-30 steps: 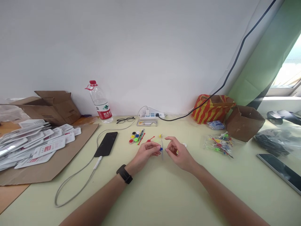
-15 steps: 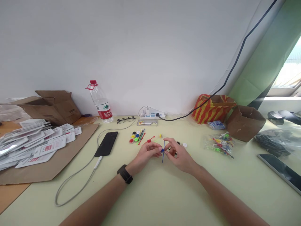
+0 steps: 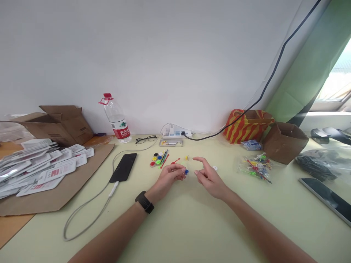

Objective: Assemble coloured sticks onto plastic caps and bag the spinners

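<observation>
My left hand (image 3: 172, 177) pinches a small blue plastic piece (image 3: 187, 171) between thumb and fingertips, just above the table. To its right is my right hand (image 3: 210, 179), open, thumb and forefinger apart with nothing showing between them. Its other fingers are curled and partly hidden. Beyond the hands lie a small yellow piece (image 3: 187, 157) and a red arrow-like stick (image 3: 176, 161). A white disc (image 3: 215, 168) sits just past my right hand. Left of these is a group of coloured discs (image 3: 155, 158) with several thin sticks (image 3: 165, 159) beside them.
A phone (image 3: 123, 167) on a cable lies at the left, near a water bottle (image 3: 117, 118) and glasses (image 3: 146, 139). A power strip (image 3: 177, 133) runs along the wall. At the right are a bag of coloured parts (image 3: 256, 166), a cardboard box (image 3: 285, 142) and a tablet (image 3: 326, 199).
My right hand has let go of the blue piece and opened, slightly apart from my left hand. The long blue stick that stood between the hands no longer shows.
</observation>
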Action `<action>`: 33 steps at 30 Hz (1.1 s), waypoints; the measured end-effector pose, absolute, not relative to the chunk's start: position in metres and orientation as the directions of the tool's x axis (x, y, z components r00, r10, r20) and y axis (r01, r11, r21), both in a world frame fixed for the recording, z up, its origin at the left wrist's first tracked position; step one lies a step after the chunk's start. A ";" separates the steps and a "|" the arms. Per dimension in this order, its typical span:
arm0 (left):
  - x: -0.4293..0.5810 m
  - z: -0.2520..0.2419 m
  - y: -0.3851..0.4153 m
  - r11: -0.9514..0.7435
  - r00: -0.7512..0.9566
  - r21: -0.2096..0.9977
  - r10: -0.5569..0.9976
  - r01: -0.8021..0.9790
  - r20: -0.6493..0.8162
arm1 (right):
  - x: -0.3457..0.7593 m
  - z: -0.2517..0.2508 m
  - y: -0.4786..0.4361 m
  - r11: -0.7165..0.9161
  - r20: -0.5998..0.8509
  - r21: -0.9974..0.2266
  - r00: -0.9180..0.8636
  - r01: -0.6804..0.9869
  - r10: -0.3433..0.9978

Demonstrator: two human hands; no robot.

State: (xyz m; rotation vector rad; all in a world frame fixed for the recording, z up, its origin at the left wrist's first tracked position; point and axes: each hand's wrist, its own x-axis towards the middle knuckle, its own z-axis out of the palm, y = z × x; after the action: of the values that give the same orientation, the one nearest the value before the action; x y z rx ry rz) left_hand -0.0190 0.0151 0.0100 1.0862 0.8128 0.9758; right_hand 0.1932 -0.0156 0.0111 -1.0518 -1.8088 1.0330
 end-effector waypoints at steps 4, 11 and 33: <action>-0.017 0.011 0.015 0.173 0.367 0.961 0.926 -0.217 -0.083 | 0.193 0.007 -0.011 0.410 0.332 -0.861 -0.279 0.301 0.901; -0.018 0.008 0.014 0.171 0.420 0.972 0.903 -0.159 -0.090 | 0.190 0.003 -0.014 0.420 0.311 -0.832 -0.322 0.362 0.894; -0.018 0.004 0.017 0.177 0.391 0.974 0.914 -0.142 -0.109 | 0.195 0.009 -0.014 0.363 0.228 -0.826 -0.333 0.432 0.915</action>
State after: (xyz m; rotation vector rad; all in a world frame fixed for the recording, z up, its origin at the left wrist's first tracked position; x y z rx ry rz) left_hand -0.0179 0.0168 0.0043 1.1382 0.8658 0.8972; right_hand 0.1952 -0.0138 0.0086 -1.1685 -1.9185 0.8692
